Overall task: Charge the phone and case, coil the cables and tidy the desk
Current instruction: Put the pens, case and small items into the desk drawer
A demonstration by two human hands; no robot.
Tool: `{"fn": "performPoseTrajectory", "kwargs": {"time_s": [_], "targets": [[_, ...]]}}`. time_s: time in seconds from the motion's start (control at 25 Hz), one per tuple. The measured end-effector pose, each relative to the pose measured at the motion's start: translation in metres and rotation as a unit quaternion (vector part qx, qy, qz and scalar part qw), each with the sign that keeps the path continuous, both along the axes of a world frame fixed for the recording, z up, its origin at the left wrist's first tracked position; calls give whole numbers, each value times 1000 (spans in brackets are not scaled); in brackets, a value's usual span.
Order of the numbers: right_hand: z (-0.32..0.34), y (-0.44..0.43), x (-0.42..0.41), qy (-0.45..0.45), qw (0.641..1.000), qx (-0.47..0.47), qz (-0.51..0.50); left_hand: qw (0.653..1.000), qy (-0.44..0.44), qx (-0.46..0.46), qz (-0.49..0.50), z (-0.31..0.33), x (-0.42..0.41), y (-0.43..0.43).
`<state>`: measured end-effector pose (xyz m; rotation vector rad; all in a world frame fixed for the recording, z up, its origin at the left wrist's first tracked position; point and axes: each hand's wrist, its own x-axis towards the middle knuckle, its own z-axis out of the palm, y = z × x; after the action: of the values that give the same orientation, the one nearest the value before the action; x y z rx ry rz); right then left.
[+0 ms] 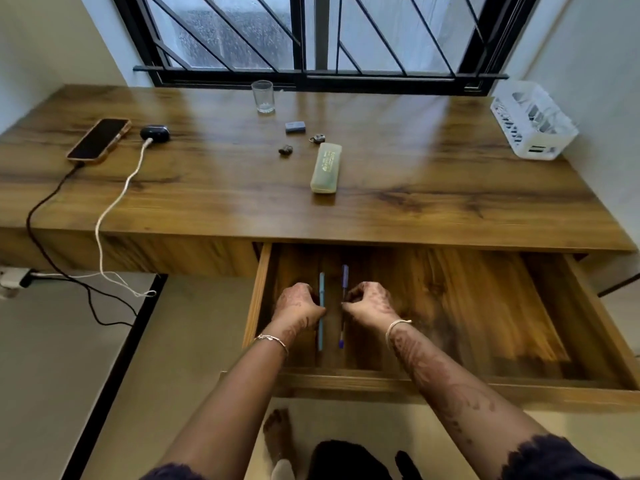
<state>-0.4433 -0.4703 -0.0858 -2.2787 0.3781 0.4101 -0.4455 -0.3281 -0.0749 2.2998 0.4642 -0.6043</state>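
The desk drawer (540, 379) is pulled out under the wooden desk (415, 202). Both my hands are inside it. My left hand (299, 304) is closed on a light blue pen (321, 327) that lies lengthwise. My right hand (369, 304) is closed on a purple pen (344, 282) beside it. On the desk's far left the phone (98, 140) lies face up with a black cable (45, 209) plugged in. Next to it the dark earbud case (154, 133) has a white cable (114, 202) plugged in. Both cables hang over the desk's left front edge.
On the desk stand a glass (263, 97), a small grey box (295, 127), two small dark items (285, 150) (318, 138), a pale green pencil case (326, 168) and a white basket (533, 123) at far right. A wall plug (12, 277) sits at left.
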Motion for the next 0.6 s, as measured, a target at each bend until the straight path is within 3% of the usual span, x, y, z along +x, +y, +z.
{"fn": "performPoseTrajectory", "kwargs": {"time_s": [0.24, 0.6], "targets": [[-19, 7, 2, 38, 997, -66, 17, 995, -36, 90, -6, -18, -4, -8], [-28, 9, 2, 22, 998, -62, -12, 998, -34, 51, 4, -22, -4, -7]]}}
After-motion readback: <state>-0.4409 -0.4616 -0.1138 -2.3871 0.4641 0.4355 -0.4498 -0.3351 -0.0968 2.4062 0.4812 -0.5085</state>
